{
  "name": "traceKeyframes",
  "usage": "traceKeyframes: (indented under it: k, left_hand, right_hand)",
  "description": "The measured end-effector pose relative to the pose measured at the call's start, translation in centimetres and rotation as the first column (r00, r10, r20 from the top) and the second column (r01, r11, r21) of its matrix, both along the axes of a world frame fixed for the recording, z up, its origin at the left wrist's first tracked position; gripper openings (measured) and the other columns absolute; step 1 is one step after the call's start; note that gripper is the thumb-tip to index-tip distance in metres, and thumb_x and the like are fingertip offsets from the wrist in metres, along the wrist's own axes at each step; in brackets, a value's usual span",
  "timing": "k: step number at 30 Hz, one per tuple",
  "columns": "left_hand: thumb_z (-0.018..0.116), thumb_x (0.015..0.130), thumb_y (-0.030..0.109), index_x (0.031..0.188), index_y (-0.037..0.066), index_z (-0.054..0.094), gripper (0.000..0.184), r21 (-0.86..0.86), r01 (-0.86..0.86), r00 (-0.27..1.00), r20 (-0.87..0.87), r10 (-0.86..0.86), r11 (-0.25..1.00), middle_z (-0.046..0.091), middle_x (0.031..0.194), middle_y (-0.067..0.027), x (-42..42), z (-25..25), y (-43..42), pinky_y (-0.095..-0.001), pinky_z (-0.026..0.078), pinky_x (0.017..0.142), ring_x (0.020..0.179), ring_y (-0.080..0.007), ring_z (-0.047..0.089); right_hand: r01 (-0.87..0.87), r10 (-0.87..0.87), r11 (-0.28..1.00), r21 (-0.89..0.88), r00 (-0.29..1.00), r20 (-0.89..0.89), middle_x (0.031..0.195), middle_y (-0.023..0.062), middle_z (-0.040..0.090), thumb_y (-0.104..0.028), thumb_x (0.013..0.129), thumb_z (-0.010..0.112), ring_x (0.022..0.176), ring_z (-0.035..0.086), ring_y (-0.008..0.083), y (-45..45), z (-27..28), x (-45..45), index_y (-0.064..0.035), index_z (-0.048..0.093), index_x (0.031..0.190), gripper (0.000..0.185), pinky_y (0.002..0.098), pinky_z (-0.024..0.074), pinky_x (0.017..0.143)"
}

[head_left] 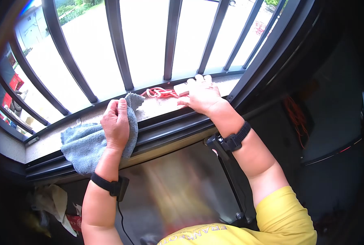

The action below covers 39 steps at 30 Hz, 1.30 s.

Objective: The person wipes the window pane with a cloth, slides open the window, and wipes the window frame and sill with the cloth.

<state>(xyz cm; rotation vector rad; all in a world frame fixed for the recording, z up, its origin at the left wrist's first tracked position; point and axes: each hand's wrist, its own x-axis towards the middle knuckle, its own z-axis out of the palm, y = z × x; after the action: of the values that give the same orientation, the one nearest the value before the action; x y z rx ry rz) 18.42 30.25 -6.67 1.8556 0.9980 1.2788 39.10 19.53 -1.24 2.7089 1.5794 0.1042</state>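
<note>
My left hand (116, 124) is closed on a blue-grey cloth (84, 144), which drapes over the window sill and its black track, with one corner sticking up beside my fingers. Farther right, my right hand (202, 94) rests over a white block (181, 89) on the sill, its fingers spread toward the bars. A bundle of red and white cord (161, 93) lies between the two hands, close to the white block. The underside of my right palm is hidden.
Dark vertical bars (118, 49) stand just beyond the sill (157, 107). The black window track (169, 126) runs along its near side. Below is a shiny metal surface (137, 196). Crumpled paper (55, 200) is at lower left, orange cord (297, 118) at right.
</note>
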Motion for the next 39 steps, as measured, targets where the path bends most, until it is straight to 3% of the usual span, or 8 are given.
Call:
traceKeyframes:
  k: [5, 7, 11, 14, 20, 25, 31, 39]
  left_hand:
    - [0.056, 0.092, 0.03, 0.075, 0.002, 0.058, 0.033, -0.063, 0.098, 0.992, -0.079, -0.103, 0.993, 0.046, 0.055, -0.0063, -0.2, 0.4, 0.0, -0.0313, 0.037, 0.051, 0.053, -0.0128, 0.039]
    - [0.058, 0.088, 0.036, 0.075, 0.004, 0.059, 0.035, -0.063, 0.07, 0.946, -0.312, -0.087, 0.996, 0.054, 0.066, -0.0109, -0.1, 0.5, 0.2, -0.0384, 0.043, 0.061, 0.064, -0.0272, 0.054]
    - [0.064, 0.08, 0.024, 0.092, 0.005, 0.061, 0.022, -0.093, 0.038, 0.878, -0.473, -0.077, 0.995, 0.057, 0.086, -0.0101, 0.7, 1.7, 0.0, -0.0391, 0.045, 0.073, 0.084, -0.0265, 0.057]
    - [0.064, 0.077, 0.014, 0.109, 0.004, 0.054, 0.035, 0.229, 0.167, 0.857, -0.515, -0.026, 0.959, 0.056, 0.108, -0.014, 1.5, 2.3, 0.2, -0.0383, 0.043, 0.091, 0.106, -0.031, 0.053]
    - [0.068, 0.076, 0.022, 0.131, 0.013, 0.047, 0.06, 0.127, 0.543, 0.585, -0.767, -0.265, 0.83, 0.052, 0.123, -0.0115, 6.3, 2.2, 0.3, -0.0364, 0.039, 0.1, 0.117, -0.0286, 0.047]
    - [0.065, 0.077, 0.017, 0.103, 0.008, 0.064, 0.027, 0.17, 0.605, 0.428, -0.893, -0.138, 0.777, 0.057, 0.105, -0.0119, 8.4, 2.2, 1.8, -0.0368, 0.048, 0.085, 0.102, -0.0274, 0.056]
    - [0.055, 0.085, 0.011, 0.094, -0.001, 0.062, 0.017, 0.26, 0.619, 0.46, -0.885, -0.074, 0.741, 0.062, 0.096, -0.0144, 6.9, 3.3, 2.7, -0.0358, 0.052, 0.082, 0.099, -0.0268, 0.06]
    - [0.062, 0.077, 0.003, 0.091, 0.0, 0.058, 0.014, 0.585, 0.205, 0.649, -0.681, 0.338, 0.784, 0.059, 0.09, -0.0124, -12.5, 8.6, 7.0, -0.0359, 0.053, 0.082, 0.096, -0.0273, 0.059]
  right_hand:
    - [-0.101, 0.115, 0.992, 0.076, 0.971, -0.21, 0.101, 0.0198, 0.063, -0.032, 0.079, 0.067, 0.099, 0.058, 0.0373, 1.9, -2.6, 4.1, -0.0067, 0.059, 0.111, 0.042, 0.0413, 0.045, 0.09]
    - [-0.19, 0.197, 0.974, 0.12, 0.979, -0.046, 0.094, 0.0171, 0.065, -0.022, 0.08, 0.063, 0.091, 0.061, 0.0368, 1.9, -4.5, 4.5, -0.0081, 0.06, 0.109, 0.033, 0.0411, 0.0455, 0.09]
    - [-0.199, 0.199, 0.979, 0.046, 0.98, -0.003, 0.104, 0.0158, 0.061, -0.022, 0.079, 0.064, 0.103, 0.056, 0.0327, 1.4, -2.9, 2.7, -0.0091, 0.06, 0.108, 0.032, 0.0417, 0.0449, 0.091]
    - [-0.273, 0.284, 0.947, 0.17, 0.958, -0.042, 0.109, 0.0149, 0.058, -0.021, 0.076, 0.067, 0.107, 0.053, 0.0319, 1.1, -2.9, 3.3, -0.01, 0.059, 0.109, 0.035, 0.0416, 0.0448, 0.092]
    - [-0.326, 0.48, 0.811, 0.486, 0.846, -0.233, 0.094, 0.0156, 0.059, -0.014, 0.074, 0.07, 0.081, 0.062, 0.0277, 2.1, -4.5, 3.1, -0.0057, 0.065, 0.095, 0.023, 0.0342, 0.0514, 0.075]
    - [0.08, 0.471, 0.789, 0.61, 0.559, -0.682, 0.076, 0.0097, 0.062, -0.014, 0.081, 0.066, 0.071, 0.063, 0.018, 1.3, -3.4, 1.4, -0.0019, 0.063, 0.092, 0.017, 0.0311, 0.0519, 0.067]
    - [0.14, 0.301, 0.614, 0.777, 0.868, -0.395, 0.069, -0.0003, 0.058, -0.016, 0.089, 0.06, 0.064, 0.054, 0.0074, 0.5, -7.7, 4.2, -0.0031, 0.06, 0.086, 0.013, 0.024, 0.0456, 0.062]
    - [0.108, 0.287, 0.636, 0.764, 0.886, -0.364, 0.066, 0.0013, 0.056, -0.015, 0.088, 0.059, 0.06, 0.052, 0.0103, 1.1, -7.9, 3.9, -0.0038, 0.058, 0.082, 0.013, 0.0266, 0.0448, 0.059]
